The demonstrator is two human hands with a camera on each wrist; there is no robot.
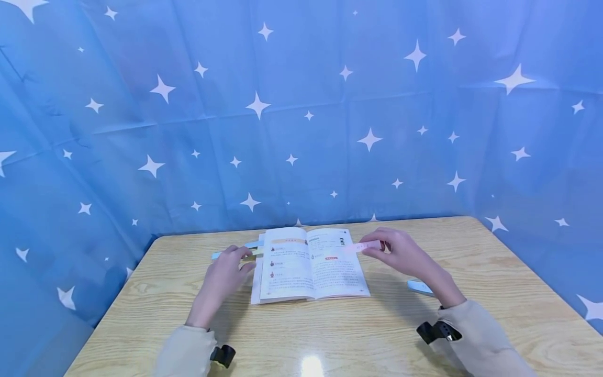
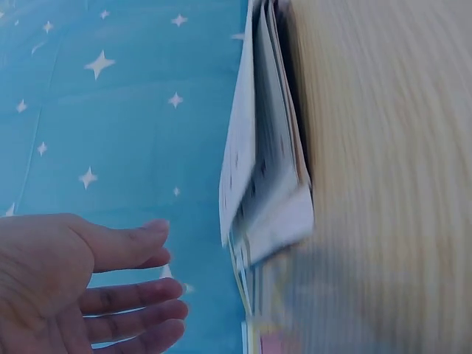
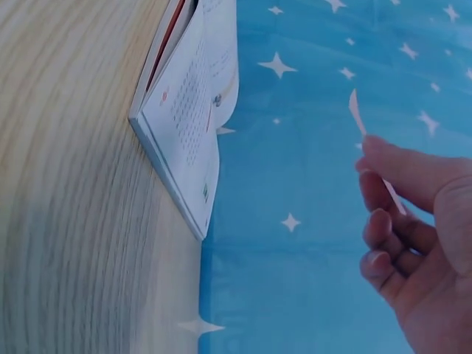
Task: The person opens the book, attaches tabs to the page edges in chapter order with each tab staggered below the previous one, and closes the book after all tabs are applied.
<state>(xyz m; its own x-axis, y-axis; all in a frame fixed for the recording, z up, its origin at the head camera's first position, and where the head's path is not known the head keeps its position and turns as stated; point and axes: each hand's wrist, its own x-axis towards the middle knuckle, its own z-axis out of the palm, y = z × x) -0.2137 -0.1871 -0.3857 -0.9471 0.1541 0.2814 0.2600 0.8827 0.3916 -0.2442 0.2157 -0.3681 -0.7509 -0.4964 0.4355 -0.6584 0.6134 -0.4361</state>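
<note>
An open book point(image 1: 313, 267) with printed pages lies in the middle of the table. Between thumb and fingers my right hand point(image 1: 400, 252) pinches a slim pink paper bookmark point(image 1: 361, 246), whose free end overlaps the right page in the head view. From the right wrist, the bookmark point(image 3: 355, 110) appears nearly edge-on, sticking up past the thumb. My left hand point(image 1: 225, 275) hovers beside the book's left edge, holding nothing. In the left wrist view that hand point(image 2: 96, 287) has its fingers loosely extended, apart from the raised pages point(image 2: 240, 147).
Blue strips point(image 1: 253, 244) and a yellowish one lie at the book's left edge, partly hidden by my left hand. Another light blue strip point(image 1: 419, 287) rests under my right forearm. Behind the wooden table point(image 1: 301, 330) hangs a blue curtain point(image 1: 301, 131) with white stars.
</note>
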